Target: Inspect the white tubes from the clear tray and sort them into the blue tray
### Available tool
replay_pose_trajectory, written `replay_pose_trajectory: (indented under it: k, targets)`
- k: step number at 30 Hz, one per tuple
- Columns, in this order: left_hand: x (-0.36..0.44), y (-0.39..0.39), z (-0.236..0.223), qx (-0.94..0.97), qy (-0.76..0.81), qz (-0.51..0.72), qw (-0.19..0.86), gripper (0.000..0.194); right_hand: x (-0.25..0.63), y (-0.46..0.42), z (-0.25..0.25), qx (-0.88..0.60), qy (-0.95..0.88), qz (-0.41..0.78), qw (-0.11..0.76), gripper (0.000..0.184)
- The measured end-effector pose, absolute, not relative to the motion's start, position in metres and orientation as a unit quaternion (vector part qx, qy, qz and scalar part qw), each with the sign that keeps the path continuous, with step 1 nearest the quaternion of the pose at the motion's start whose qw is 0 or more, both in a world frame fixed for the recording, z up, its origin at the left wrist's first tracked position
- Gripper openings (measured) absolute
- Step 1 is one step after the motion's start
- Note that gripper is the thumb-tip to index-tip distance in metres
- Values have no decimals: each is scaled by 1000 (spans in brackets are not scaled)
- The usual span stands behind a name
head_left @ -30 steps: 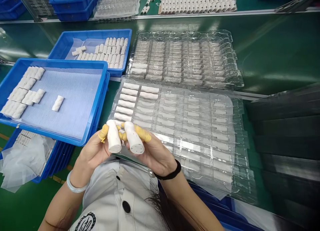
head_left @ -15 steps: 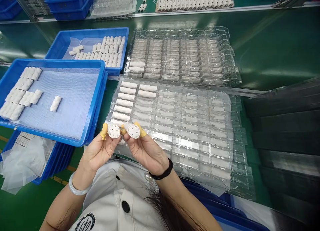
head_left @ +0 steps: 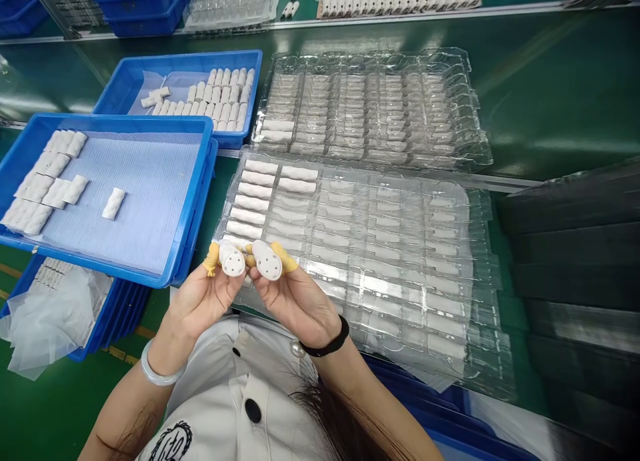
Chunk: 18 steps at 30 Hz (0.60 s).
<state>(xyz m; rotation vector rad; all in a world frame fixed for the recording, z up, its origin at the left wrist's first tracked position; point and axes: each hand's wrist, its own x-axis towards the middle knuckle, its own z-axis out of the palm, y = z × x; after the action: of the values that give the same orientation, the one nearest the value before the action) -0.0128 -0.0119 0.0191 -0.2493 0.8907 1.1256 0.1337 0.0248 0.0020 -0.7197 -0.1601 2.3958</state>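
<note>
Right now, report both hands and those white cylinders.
Left hand gripping white cylinder, holed end up. Right hand gripping second white cylinder, same. Clear plastic tray just beyond.

No text can be read in full. Dark characters on the front of a stacked blue plastic crate (head_left: 143, 8) are cut off by the frame edge, and a black looping print on a white shirt (head_left: 210, 408) is too partly shown to be made out.

A white cylindrical plug (head_left: 233, 260) and a matching plug (head_left: 267, 260) are held just above the clear plastic tray (head_left: 400, 261). Both end faces show small holes.
</note>
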Motion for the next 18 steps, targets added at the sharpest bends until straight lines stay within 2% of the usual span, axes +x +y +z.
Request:
replay_pose_trajectory:
  k: [3, 5, 8, 10, 13, 18]
  targets:
    - [-10, -17, 19, 6, 415, 532, 738, 28, 136, 20, 10, -293, -138, 887, 328, 21]
    - [-10, -20, 18, 62, 417, 538, 730, 25, 140, 18, 12, -313, -183, 866, 345, 27]
    - [-10, -20, 19, 90, 409, 530, 738, 35, 143, 16, 11, -323, -211, 852, 353, 35]
    - [-9, -19, 20, 94, 398, 526, 746, 39, 142, 16, 10, -310, -213, 854, 360, 32]
    - [-7, -17, 20, 102, 395, 525, 747, 43, 139, 16, 10, -293, -194, 861, 369, 29]
    - [-7, -16, 18, 83, 402, 530, 742, 42, 137, 17, 12, -295, -127, 881, 348, 38]
